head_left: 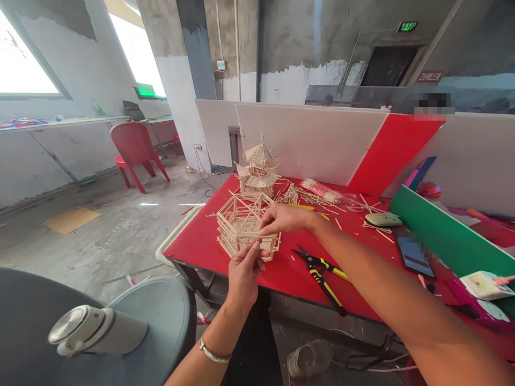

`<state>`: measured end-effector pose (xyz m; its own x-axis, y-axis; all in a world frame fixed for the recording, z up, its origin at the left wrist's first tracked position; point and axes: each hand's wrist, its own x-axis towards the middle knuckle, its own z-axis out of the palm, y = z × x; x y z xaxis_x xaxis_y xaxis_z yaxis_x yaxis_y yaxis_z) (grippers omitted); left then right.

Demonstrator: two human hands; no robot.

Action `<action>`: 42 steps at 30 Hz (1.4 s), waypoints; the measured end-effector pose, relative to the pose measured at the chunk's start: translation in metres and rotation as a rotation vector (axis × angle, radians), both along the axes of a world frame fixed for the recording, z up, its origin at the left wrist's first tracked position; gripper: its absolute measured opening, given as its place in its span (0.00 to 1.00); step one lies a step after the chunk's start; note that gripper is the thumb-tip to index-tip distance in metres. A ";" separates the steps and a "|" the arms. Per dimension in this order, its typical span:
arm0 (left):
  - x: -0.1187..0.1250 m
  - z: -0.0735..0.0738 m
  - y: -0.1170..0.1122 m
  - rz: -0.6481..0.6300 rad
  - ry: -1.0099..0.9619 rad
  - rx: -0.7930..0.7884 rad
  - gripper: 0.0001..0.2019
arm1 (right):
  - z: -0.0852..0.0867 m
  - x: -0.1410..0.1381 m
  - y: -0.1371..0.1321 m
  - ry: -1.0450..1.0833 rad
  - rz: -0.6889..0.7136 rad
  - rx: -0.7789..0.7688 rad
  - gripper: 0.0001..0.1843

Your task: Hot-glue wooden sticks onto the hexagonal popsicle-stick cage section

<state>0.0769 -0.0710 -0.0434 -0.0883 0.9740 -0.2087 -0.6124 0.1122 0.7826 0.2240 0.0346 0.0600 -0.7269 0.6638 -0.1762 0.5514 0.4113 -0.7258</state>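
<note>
A hexagonal frame (227, 236) of thin wooden sticks, open at the top with beams crossing it, stands near the front left of the red table. My left hand (246, 265) grips its near edge between thumb and fingers. Just above, my right hand (287, 217) pinches with thumb and forefinger at the same edge; whatever small piece it holds is too fine to make out. Behind the frame rises a tiered stick pagoda (259, 171) with a pointed roof. Black-and-yellow pliers (322, 271) lie to the right of my hands.
Loose sticks (295, 194) and a bagged bundle of sticks (322, 190) lie behind my right hand. Rightward are a computer mouse (383, 219), a phone (414, 256) and a green board (450, 225). A flask (108, 327) stands on a grey stool (169, 316) at lower left.
</note>
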 end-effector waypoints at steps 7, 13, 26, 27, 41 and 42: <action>-0.001 0.001 -0.001 -0.002 0.006 0.005 0.22 | 0.000 0.001 -0.001 -0.014 -0.017 0.010 0.17; -0.001 0.001 -0.002 0.002 0.005 -0.001 0.23 | 0.003 0.003 -0.004 -0.027 -0.028 0.044 0.15; -0.001 -0.004 -0.002 0.057 0.132 0.089 0.18 | 0.001 0.000 -0.023 -0.081 -0.119 0.323 0.09; -0.001 -0.005 -0.003 0.084 0.178 0.120 0.17 | 0.001 -0.001 -0.024 -0.082 -0.118 0.341 0.09; -0.064 0.010 0.025 0.622 1.347 0.804 0.15 | -0.004 -0.003 -0.027 -0.081 -0.145 0.399 0.08; -0.069 0.013 0.029 0.583 1.388 0.846 0.16 | -0.005 -0.003 -0.027 -0.083 -0.149 0.399 0.08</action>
